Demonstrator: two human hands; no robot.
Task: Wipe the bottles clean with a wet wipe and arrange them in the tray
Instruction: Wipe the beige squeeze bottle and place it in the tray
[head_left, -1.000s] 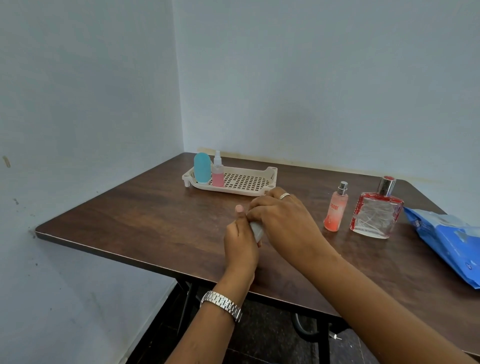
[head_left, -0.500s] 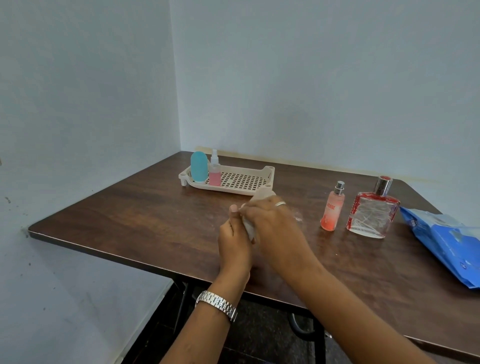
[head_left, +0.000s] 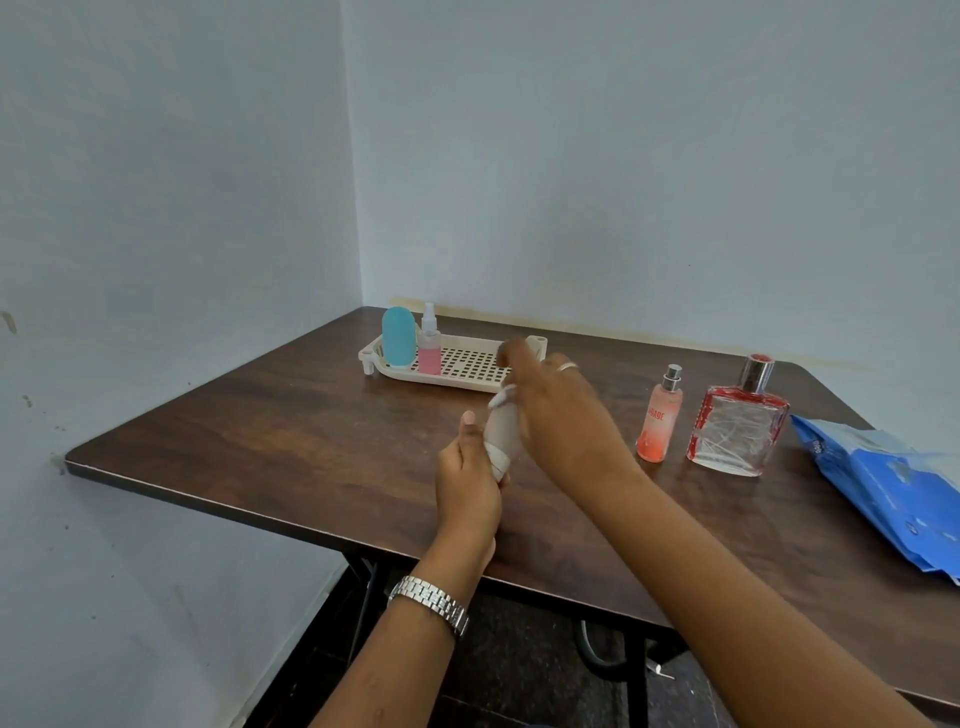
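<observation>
Gripping the pale bottle (head_left: 503, 434) low, the left hand (head_left: 467, 483) could lose it if the blurred right hand (head_left: 561, 415), its hold unreadable, rubs hard near the top.

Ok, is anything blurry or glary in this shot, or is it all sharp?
Head view: the right hand has fingers smeared by motion blur before the tray; the left hand gripping the small bottle is sharp; light is soft and even, with a dull sheen on the table.
</observation>
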